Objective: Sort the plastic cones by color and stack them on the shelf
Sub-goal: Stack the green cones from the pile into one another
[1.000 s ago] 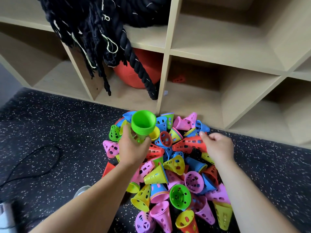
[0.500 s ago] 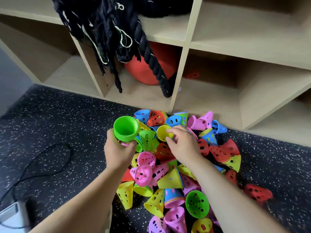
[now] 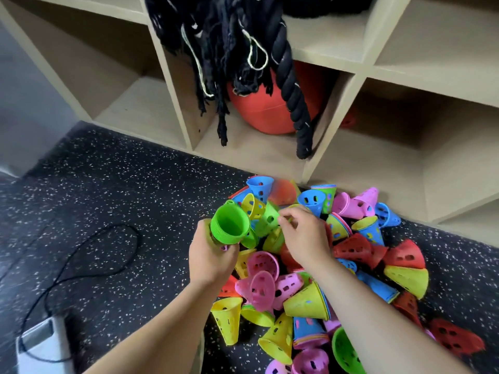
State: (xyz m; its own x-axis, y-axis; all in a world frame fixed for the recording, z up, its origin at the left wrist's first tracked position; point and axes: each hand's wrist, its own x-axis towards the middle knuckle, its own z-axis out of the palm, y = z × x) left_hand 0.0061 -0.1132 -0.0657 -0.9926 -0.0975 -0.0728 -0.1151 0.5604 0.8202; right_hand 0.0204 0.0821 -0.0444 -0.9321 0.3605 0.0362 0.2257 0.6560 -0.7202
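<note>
The left hand (image 3: 209, 261) grips a green cone stack (image 3: 230, 224), open end up. The right hand (image 3: 303, 236) pinches a green cone (image 3: 266, 220) in the pile (image 3: 351, 252) near the shelf (image 3: 334, 147).

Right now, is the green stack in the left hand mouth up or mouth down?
Mouth up: the green stack shows its open rim and inside; the left hand grips its narrow end.

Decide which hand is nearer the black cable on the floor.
Left. The left hand, gripping the green cone stack, is right of the cable; the right hand is farther right, over the pile.
</note>
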